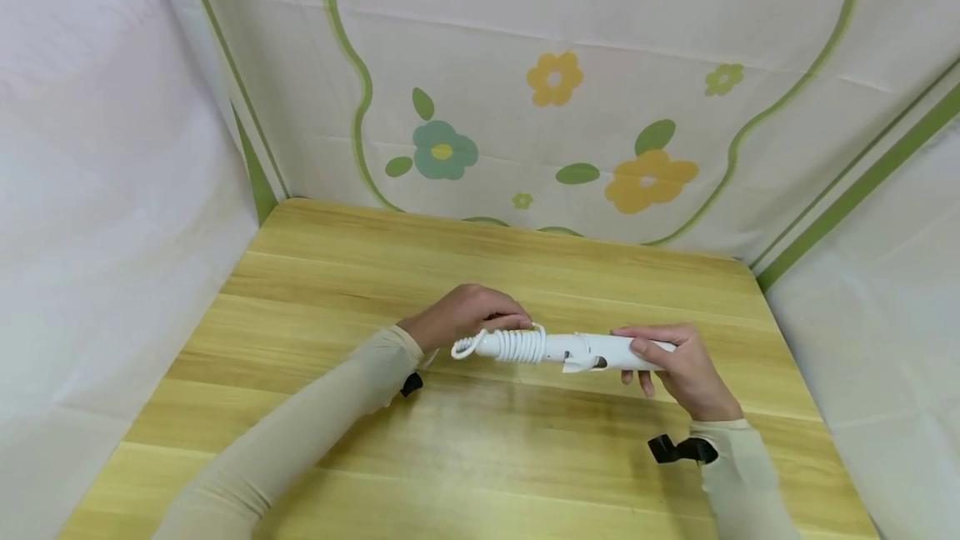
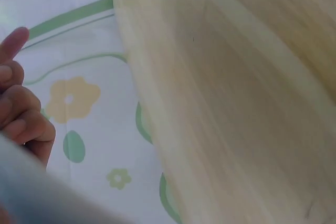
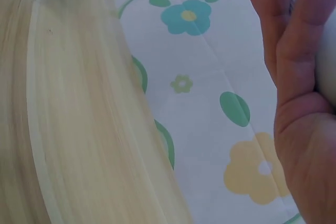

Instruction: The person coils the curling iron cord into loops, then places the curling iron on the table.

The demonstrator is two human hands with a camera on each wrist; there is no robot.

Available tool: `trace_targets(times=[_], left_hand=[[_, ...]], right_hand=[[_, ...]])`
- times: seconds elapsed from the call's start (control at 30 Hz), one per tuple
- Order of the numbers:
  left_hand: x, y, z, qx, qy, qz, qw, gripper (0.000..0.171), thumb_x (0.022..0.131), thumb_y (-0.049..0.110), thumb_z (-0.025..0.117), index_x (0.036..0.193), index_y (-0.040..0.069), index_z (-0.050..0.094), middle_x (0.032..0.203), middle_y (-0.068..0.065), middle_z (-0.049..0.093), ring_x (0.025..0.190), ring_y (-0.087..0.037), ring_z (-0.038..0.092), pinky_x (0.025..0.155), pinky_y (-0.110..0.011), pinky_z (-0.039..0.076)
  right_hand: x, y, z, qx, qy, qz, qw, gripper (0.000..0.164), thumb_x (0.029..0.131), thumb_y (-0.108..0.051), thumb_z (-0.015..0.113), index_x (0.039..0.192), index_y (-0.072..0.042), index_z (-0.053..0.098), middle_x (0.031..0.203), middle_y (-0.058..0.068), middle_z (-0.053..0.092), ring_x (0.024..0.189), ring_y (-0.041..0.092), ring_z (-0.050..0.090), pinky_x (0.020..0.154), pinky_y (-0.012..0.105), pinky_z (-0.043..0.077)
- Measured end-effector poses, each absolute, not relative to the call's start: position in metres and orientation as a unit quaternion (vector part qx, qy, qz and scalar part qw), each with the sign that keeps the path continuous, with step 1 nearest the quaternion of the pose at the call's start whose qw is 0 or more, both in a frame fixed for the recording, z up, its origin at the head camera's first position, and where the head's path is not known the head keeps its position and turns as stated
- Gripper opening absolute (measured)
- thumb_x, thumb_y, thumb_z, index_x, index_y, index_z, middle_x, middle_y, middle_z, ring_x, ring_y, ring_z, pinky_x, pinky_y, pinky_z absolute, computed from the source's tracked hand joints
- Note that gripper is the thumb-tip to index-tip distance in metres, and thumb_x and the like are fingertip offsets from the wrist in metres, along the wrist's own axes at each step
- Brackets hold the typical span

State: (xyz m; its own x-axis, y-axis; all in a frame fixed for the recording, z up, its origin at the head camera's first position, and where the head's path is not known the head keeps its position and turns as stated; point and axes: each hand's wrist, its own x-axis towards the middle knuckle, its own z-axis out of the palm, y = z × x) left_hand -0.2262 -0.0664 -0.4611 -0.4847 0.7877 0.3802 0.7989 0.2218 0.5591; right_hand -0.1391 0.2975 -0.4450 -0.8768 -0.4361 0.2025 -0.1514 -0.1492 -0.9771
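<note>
A white hair iron (image 1: pixel 622 348), rod-shaped, is held level above the table. Its white cord (image 1: pixel 522 347) is wound in several turns round the left part, with a loop at the left tip. My right hand (image 1: pixel 686 365) grips the right end, thumb on the near side; in the right wrist view, fingers of that hand (image 3: pixel 302 87) lie along the white body. With my left hand (image 1: pixel 472 312) I pinch the cord just behind the windings. The left wrist view has the curled fingers of this hand (image 2: pixel 26 114) at its left edge; the pinch itself is hidden there.
Below the hands is a wood-grain table (image 1: pixel 465 448). Behind it hangs a white cloth (image 1: pixel 495 40) with printed flowers, and pale cloth walls (image 1: pixel 97 190) stand at both sides. A black strap (image 1: pixel 682 448) hangs at the right wrist.
</note>
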Motion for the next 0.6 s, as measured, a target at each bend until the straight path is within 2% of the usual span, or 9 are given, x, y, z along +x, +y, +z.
trace_targets(times=[0.13, 0.2, 0.27, 0.33, 0.4, 0.6], left_hand=[[-0.219, -0.063, -0.465, -0.449, -0.806, -0.386, 0.007, 0.014, 0.105, 0.014, 0.074, 0.118, 0.012, 0.081, 0.113, -0.001, 0.082, 0.093, -0.010, 0.073, 0.085, -0.023, 0.059], [-0.216, -0.060, -0.465, -0.442, -0.814, -0.376, 0.022, 0.015, 0.108, 0.016, 0.071, 0.119, 0.012, 0.080, 0.112, -0.001, 0.081, 0.089, -0.009, 0.068, 0.082, -0.024, 0.056], [-0.213, -0.057, -0.464, -0.453, -0.814, -0.362, 0.033, 0.019, 0.112, 0.024, 0.064, 0.120, 0.015, 0.079, 0.105, 0.003, 0.078, 0.079, -0.005, 0.058, 0.076, -0.025, 0.051], [-0.210, -0.055, -0.465, -0.467, -0.811, -0.351, 0.042, 0.025, 0.116, 0.027, 0.058, 0.121, 0.016, 0.080, 0.102, 0.005, 0.077, 0.073, 0.000, 0.053, 0.075, -0.022, 0.051], [-0.207, -0.053, -0.466, -0.463, -0.816, -0.345, 0.028, 0.031, 0.118, 0.028, 0.051, 0.121, 0.015, 0.079, 0.094, 0.005, 0.075, 0.065, 0.002, 0.046, 0.070, -0.020, 0.047], [-0.201, -0.053, -0.463, -0.447, -0.828, -0.340, 0.003, 0.033, 0.119, 0.029, 0.048, 0.121, 0.013, 0.077, 0.078, 0.007, 0.064, 0.057, 0.003, 0.035, 0.063, -0.019, 0.042]], right_hand=[[-0.139, 0.292, -0.444, -0.188, 0.639, -0.743, 0.063, 0.042, 0.112, 0.008, 0.047, 0.125, -0.008, 0.082, 0.108, 0.010, 0.083, 0.072, 0.016, 0.079, 0.051, 0.023, 0.056], [-0.140, 0.289, -0.444, -0.172, 0.633, -0.754, 0.043, 0.038, 0.112, 0.007, 0.047, 0.126, -0.003, 0.081, 0.111, 0.010, 0.082, 0.073, 0.016, 0.080, 0.052, 0.022, 0.057], [-0.141, 0.286, -0.443, -0.150, 0.635, -0.757, 0.022, 0.032, 0.112, 0.005, 0.050, 0.127, 0.004, 0.078, 0.115, 0.011, 0.082, 0.073, 0.017, 0.079, 0.052, 0.023, 0.057], [-0.141, 0.282, -0.442, -0.119, 0.647, -0.753, 0.002, 0.028, 0.112, 0.002, 0.054, 0.127, 0.009, 0.076, 0.116, 0.012, 0.082, 0.072, 0.018, 0.079, 0.052, 0.024, 0.057], [-0.141, 0.277, -0.442, -0.091, 0.661, -0.745, -0.016, 0.026, 0.111, 0.000, 0.058, 0.127, 0.013, 0.074, 0.115, 0.013, 0.082, 0.070, 0.019, 0.078, 0.051, 0.025, 0.057], [-0.142, 0.269, -0.442, -0.064, 0.688, -0.721, -0.045, 0.028, 0.108, -0.002, 0.066, 0.126, 0.019, 0.071, 0.111, 0.011, 0.083, 0.068, 0.020, 0.078, 0.050, 0.028, 0.058]])
